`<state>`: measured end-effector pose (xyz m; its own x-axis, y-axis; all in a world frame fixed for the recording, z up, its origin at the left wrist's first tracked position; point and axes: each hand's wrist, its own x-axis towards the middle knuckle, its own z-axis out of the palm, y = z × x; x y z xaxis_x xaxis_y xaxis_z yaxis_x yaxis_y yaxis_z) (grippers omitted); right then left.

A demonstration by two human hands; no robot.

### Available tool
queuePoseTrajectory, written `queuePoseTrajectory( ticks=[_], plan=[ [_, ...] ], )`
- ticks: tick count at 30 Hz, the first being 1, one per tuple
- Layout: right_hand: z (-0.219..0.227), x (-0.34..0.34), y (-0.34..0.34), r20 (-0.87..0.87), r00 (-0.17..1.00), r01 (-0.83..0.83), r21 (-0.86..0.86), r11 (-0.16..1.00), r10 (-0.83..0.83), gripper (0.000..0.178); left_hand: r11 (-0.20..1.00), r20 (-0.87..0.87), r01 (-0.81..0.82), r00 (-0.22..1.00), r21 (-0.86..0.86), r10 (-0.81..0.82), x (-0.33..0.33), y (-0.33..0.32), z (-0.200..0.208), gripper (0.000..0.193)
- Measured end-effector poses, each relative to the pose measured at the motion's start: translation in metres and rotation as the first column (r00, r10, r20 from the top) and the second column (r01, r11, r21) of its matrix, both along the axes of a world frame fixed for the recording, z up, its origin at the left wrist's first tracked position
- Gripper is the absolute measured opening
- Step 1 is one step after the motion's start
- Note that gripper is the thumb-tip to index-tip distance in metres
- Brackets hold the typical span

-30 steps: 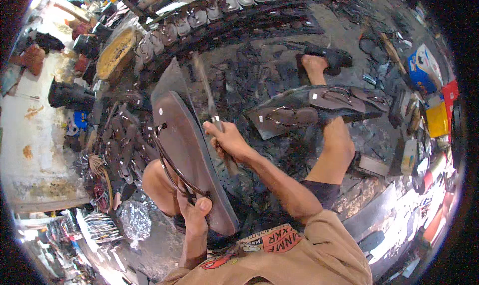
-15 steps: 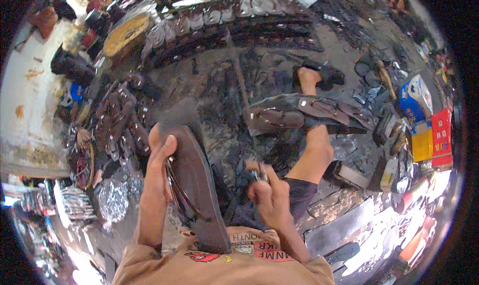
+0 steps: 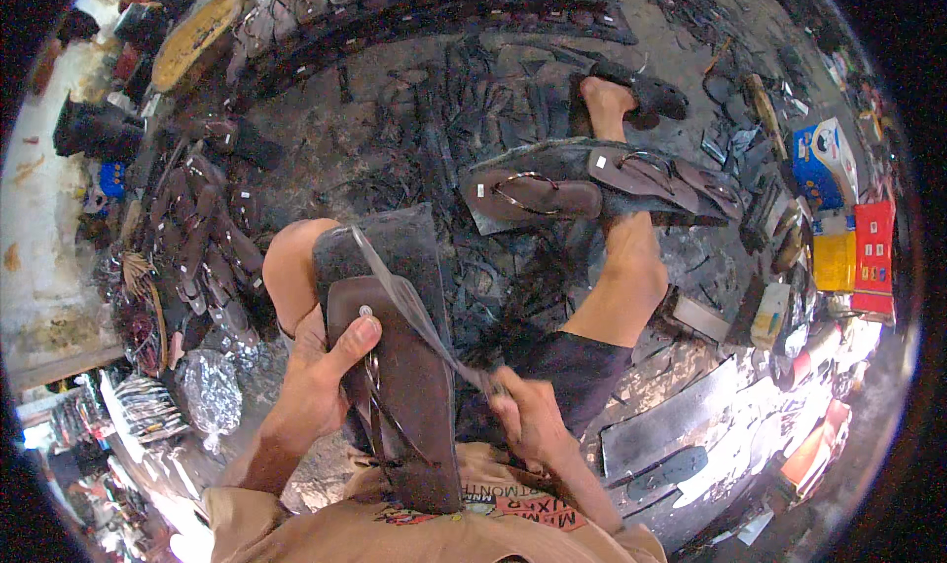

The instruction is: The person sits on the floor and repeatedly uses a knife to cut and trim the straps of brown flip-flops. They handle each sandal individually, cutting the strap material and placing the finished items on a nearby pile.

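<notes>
My left hand (image 3: 321,366) grips a brown flip-flop (image 3: 414,405) on my lap, its thumb pressed on the footbed near a small round pale mark. Dark, shiny straps cross the flip-flop. Under its far end lies a larger dark sheet (image 3: 380,238), which sticks out beyond the sole. A thin grey strip (image 3: 404,297), smeared by motion, curves from the sheet's far end along the flip-flop's right edge. It runs to my right hand (image 3: 533,415), whose fingers are closed around its near end. Whether those fingers also hold a tool cannot be made out.
Finished-looking flip-flops (image 3: 543,193) lie on a dark sheet across my right shin. A heap of flip-flops (image 3: 202,223) is on the left, with more rows at the back. Boxes (image 3: 829,164) stand at the right. Dark scraps litter the floor (image 3: 385,129).
The flip-flop has turned and lowered toward my lap, showing its strap and the dark sheet beneath. A grey strip now stretches to my right hand, which has moved slightly nearer my body.
</notes>
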<state>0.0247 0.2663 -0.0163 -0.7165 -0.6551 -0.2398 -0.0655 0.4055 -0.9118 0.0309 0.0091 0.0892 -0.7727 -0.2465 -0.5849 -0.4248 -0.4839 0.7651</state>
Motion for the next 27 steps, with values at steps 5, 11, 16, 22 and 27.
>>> queuePoseTrajectory(
  ticks=[5,11,16,22,27],
  plan=[
    [-0.003,-0.091,-0.084,-0.024,0.998,-0.065,-0.181,0.981,0.062,0.018,0.987,0.060,0.086,0.995,-0.139,-0.078,-0.002,-0.015,-0.005,0.046],
    [-0.023,-0.141,-0.119,0.079,0.984,0.176,-0.398,0.901,-0.157,0.026,0.959,-0.061,0.102,0.991,-0.265,-0.122,-0.036,-0.033,0.030,0.063],
    [0.036,-0.052,-0.024,-0.021,0.999,0.020,-0.375,0.927,-0.030,0.035,0.809,0.123,0.520,0.853,-0.273,-0.506,0.024,-0.049,0.059,0.063],
    [0.036,0.063,0.072,-0.015,0.987,-0.158,-0.052,0.986,0.157,0.036,0.910,0.220,0.399,0.903,-0.112,-0.369,0.066,-0.013,0.047,0.058],
    [0.030,0.062,0.078,0.146,0.973,-0.193,0.090,0.977,0.179,0.040,0.720,0.314,0.664,0.740,-0.202,-0.594,0.066,-0.010,0.047,0.050]
  ],
)
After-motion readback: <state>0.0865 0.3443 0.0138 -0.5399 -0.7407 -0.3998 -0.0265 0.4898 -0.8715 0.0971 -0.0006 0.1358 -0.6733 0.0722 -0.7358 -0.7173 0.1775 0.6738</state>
